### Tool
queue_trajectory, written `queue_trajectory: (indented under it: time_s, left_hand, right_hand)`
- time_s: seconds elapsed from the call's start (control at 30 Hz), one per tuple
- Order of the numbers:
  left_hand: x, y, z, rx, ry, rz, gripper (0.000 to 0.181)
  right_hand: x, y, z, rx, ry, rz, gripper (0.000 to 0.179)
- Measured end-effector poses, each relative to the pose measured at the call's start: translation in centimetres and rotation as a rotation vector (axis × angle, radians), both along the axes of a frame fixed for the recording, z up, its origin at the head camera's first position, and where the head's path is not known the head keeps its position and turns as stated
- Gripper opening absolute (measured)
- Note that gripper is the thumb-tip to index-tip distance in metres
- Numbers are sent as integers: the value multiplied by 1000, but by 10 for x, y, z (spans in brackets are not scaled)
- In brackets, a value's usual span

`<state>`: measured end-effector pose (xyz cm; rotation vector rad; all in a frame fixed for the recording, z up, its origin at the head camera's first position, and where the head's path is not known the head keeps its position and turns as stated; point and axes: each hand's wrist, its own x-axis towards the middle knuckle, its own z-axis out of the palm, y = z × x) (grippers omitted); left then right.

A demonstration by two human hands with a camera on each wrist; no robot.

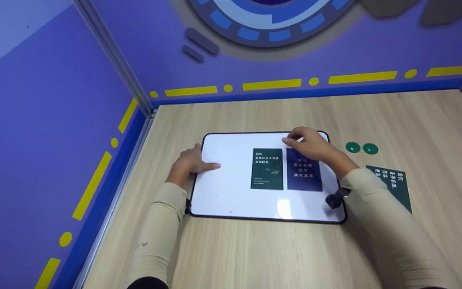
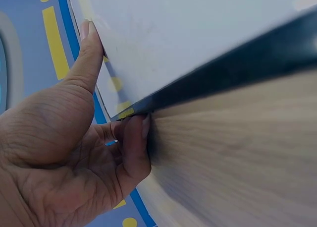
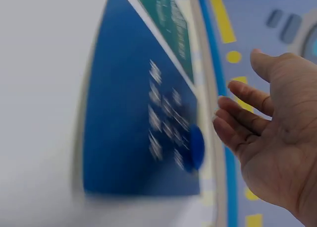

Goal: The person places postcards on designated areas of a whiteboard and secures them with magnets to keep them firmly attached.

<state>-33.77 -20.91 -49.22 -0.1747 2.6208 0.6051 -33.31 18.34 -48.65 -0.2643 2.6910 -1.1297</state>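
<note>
A white magnetic board (image 1: 223, 192) with a thin black frame lies on the table. My left hand (image 1: 191, 162) grips its left edge, thumb on the white face and fingers curled at the frame's underside, as the left wrist view shows. On the board's right half, a dark green card (image 1: 267, 170) with white writing sits beside a dark blue card (image 1: 305, 180). A round blue magnet (image 3: 197, 147) is on the blue card near one edge. My right hand (image 1: 307, 142) is over the top of the blue card, fingers loosely bent and apart from the magnet, holding nothing.
Two round green magnets (image 1: 361, 147) lie on the table right of the board. Another green card (image 1: 397, 184) rests below them, partly hidden by my right sleeve. A blue and yellow wall panel (image 1: 255, 72) stands behind the table, another at the left.
</note>
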Motion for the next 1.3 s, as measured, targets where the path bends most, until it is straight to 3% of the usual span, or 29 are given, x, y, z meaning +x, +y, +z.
queue_trajectory:
  time_s: [0.17,0.4,0.6,0.73,1.03,1.3]
  left_hand:
    - [3,0,-1,24,-6,19,125]
    - [4,1,-5,-4,8,-18,124]
    - [4,-4,-4,20,-2,-9,126]
    - [4,-5,-2,25,0,3,126]
    - [2,1,2,22,8,-3,124]
    - [2,2,2,10,11,-5,124]
  right_hand:
    - [15,39,10,12,59,-59,58]
    - [37,119,8,0,136,-175,56]
    - [51,172,-10,21,47,-241,73]
    - [57,188,-23,52,3,-258,81]
    - [61,205,-30,94,36,-304,81]
    - [55,215,-35,98,12,-251,69]
